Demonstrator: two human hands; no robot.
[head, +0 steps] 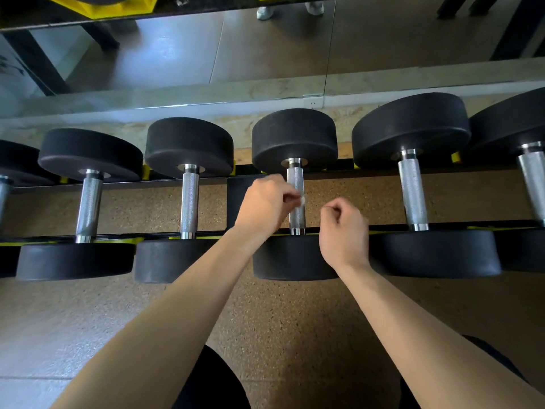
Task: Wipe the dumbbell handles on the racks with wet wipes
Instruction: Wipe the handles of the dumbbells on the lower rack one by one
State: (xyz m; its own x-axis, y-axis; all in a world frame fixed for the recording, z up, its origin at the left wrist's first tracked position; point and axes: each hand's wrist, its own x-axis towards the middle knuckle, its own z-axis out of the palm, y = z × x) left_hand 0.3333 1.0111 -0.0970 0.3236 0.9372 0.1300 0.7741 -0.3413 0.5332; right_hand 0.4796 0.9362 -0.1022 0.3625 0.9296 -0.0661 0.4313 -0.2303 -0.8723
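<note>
At the gym rack (234, 199), my left hand (265, 202) pinches a wipe (302, 199) against the front-to-back handle (295, 180); right hand (343, 231), curled and seemingly empty, flanks it.

Floor (295, 314): brown speckled rubber, w/ a patch of grey tiles (35, 358) at bottom left. At the back, a pale marbled ledge (177, 95) runs left to right along the wall base; small white socket (313, 102) set in it, right of centre. Above the ledge, a big mirror (265, 48) in panels, vertical seam (330, 45) right of centre. In the reflection: brown floor, a pair of light shoes (267, 12) at top, yellow equipment (97, 7) top left, black frame legs (35, 63) at left & more at far right. Finer detail there too blurred to tell.
</note>
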